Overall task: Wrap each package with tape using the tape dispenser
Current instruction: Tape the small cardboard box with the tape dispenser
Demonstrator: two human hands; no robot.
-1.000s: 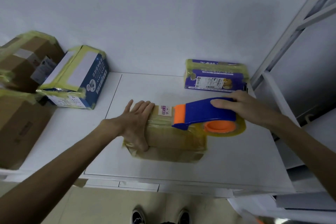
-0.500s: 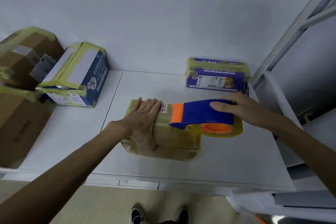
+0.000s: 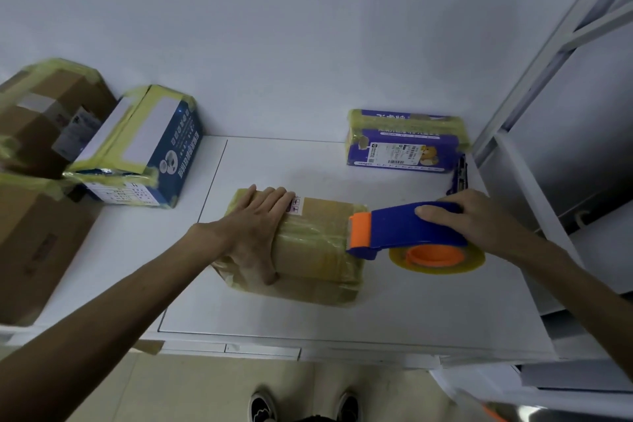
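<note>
The white flat tabletop (image 3: 411, 312) carries three parcels. A brown cardboard package (image 3: 318, 250) wrapped in yellowish tape lies near its middle. A purple taped rectangular pack (image 3: 404, 142) lies far right, by the wall. A blue-and-white taped carton (image 3: 147, 147) sits far left.

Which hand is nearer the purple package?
Right. The right hand, gripping the tape dispenser, is in front of the purple package; the left hand rests farther left on the brown package.
</note>
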